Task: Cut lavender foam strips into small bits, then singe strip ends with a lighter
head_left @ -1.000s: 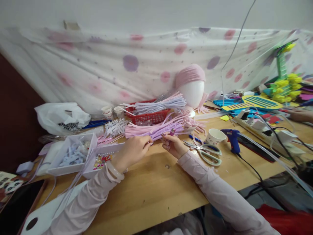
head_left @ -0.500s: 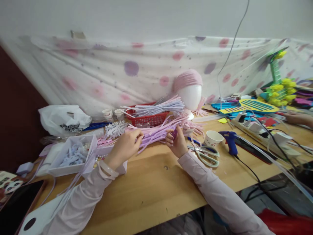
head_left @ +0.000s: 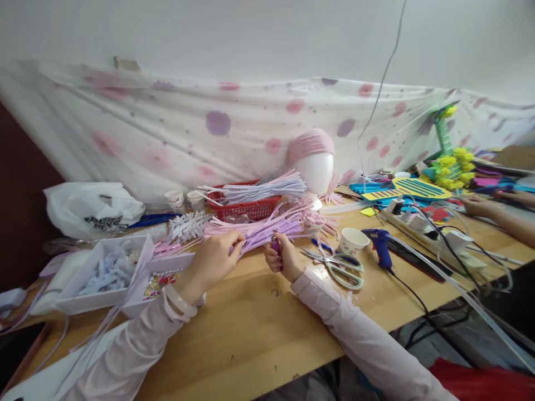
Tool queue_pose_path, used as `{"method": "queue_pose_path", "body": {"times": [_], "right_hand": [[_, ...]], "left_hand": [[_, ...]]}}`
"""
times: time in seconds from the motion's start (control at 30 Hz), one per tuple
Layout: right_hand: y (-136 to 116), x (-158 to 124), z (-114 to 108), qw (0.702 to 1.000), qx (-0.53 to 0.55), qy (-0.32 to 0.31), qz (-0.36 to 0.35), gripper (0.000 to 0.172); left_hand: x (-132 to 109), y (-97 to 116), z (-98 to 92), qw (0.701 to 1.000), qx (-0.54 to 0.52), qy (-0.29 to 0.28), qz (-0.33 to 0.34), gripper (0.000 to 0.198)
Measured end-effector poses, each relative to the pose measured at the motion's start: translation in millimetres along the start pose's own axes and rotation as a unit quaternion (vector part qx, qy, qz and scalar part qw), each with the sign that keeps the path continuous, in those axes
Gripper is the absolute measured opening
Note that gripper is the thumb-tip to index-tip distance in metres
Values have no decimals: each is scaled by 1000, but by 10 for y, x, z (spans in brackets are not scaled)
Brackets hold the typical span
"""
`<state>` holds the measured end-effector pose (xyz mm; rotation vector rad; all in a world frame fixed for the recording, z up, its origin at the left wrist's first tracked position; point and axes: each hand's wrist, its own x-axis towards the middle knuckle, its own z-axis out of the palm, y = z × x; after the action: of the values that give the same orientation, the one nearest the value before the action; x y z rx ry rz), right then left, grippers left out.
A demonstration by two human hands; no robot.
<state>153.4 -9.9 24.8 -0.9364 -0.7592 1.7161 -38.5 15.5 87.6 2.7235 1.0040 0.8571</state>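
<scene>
My right hand is wrapped round a purple lighter, its metal top pointing up. To its left, my left hand has thumb and fingertips pinched together; whatever is between them is too small to make out. Just behind both hands lies a loose bundle of pink and purple pipe cleaners. A pair of scissors with pale handles rests to the right of my right hand. Under my left wrist is a white box of shiny beads, with another white box of pale blue fuzzy pieces beside it.
A red basket with more pipe cleaners stands behind, near a white foam head in a pink cap. Rightward are a paper cup, a blue glue gun, a power strip with cables and another person's hand.
The view has swung slightly right. My right hand has turned, bringing the lighter's metal top into sight. My left hand stays pinched, close to the pipe cleaners.
</scene>
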Motion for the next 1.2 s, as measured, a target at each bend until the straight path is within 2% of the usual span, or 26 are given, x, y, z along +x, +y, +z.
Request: {"method": "queue_pose_path", "body": {"times": [0.4, 0.53, 0.7, 0.97, 1.1, 1.2], "right_hand": [[-68, 11, -41, 998, 43, 29, -25, 48], [-8, 38, -27, 1000, 23, 7, -3, 47], [64, 29, 30, 1000, -17, -10, -23, 45], [104, 21, 60, 998, -42, -29, -27, 46], [135, 1, 86, 997, -38, -21, -62, 46], [135, -18, 86, 998, -22, -19, -53, 42]], "left_hand": [[21, 30, -51, 1000, 8, -11, -11, 19], [14, 17, -24, 1000, 7, -10, -11, 19], [9, 12, 23, 1000, 3, -6, 13, 18], [9, -5, 63, 1000, -5, 15, 23, 16], [12, -21, 76, 998, -17, 43, 35, 14], [12, -11, 66, 996, -35, 69, 45, 14]]}}
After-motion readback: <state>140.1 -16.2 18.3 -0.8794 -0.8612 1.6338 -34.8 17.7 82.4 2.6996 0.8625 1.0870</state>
